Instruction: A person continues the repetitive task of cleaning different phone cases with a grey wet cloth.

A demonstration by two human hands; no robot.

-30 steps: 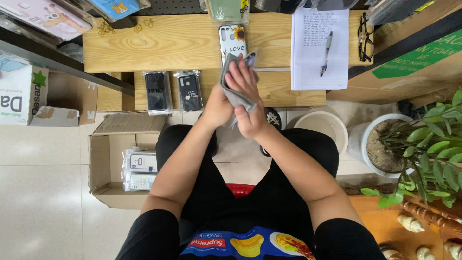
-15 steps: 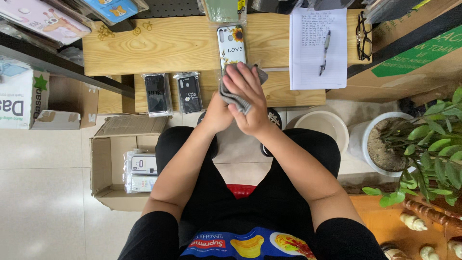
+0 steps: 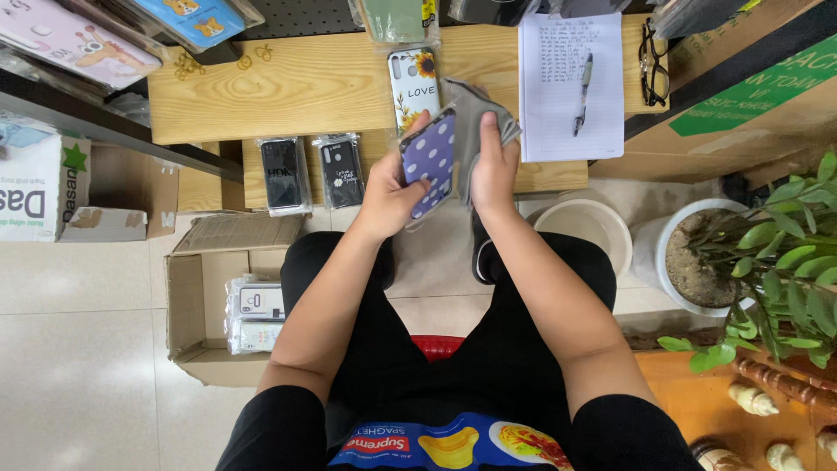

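The left hand point(image 3: 392, 187) is closed around a purple phone case with white dots point(image 3: 429, 161), thumb across its near edge, fingers behind, holding it tilted above the front edge of the lower wooden shelf point(image 3: 540, 174). The right hand point(image 3: 494, 166) is curled tight on a grey cloth point(image 3: 475, 122), pinching it just beside the case's right edge; cloth and case look to be touching there, though the exact contact is hidden by the fingers.

To wipe well, I judge the case should be braced firmly by its edges so the dotted back stays exposed (fingers on the face would only leave new marks), and the cloth drawn flat across it in even strokes rather than bunched.

A white phone case with a sunflower point(image 3: 413, 87) lies on the upper wooden shelf point(image 3: 288, 87) near its front edge, just behind the hands. Two dark cases in clear wrappers point(image 3: 312, 170) rest on the left part of the lower shelf. A sheet of paper with a pen point(image 3: 571, 83) and black glasses point(image 3: 652, 61) lie towards the right end. A cardboard box point(image 3: 200, 305) of packed cases stands on the floor at left.
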